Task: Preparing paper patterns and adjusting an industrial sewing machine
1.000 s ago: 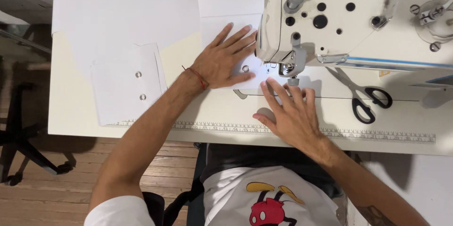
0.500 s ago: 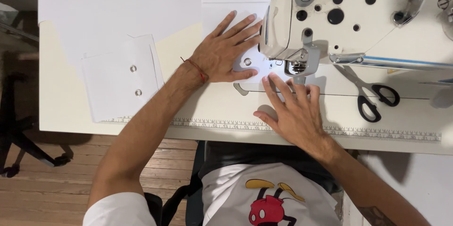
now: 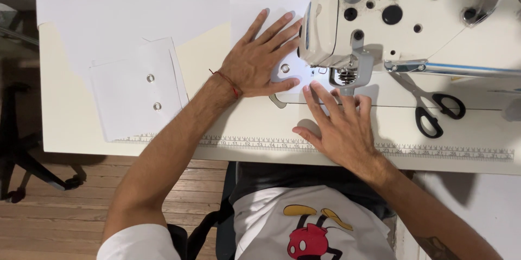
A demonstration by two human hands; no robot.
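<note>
White fabric piece (image 3: 293,73) lies flat on the table, near the middle of its width, with its far part under the head of the sewing machine (image 3: 401,16). Nearest to the front edge of the table, the right hand (image 3: 339,127) rests open, palm down, its fingertips just in front of the presser foot (image 3: 347,78). A little further, the left hand (image 3: 260,59) is also open and flat, and it presses the fabric piece just beside the machine head; its thumb lies next to a metal eyelet (image 3: 285,68) in the cloth. Neither hand grips anything.

To do this step well, I judge that both palms should keep the cloth smooth and guide it straight, with the fingertips kept clear of the needle.

Counting: one sewing machine, one pair of scissors (image 3: 434,111) with black handles towards the right end of the table, one ruler strip (image 3: 325,145) along the front edge. Towards the left end lies a second white piece (image 3: 135,94) with two eyelets, so three eyelets show in all. Larger white sheets (image 3: 135,5) lie at the far edge; I cannot count them.
</note>
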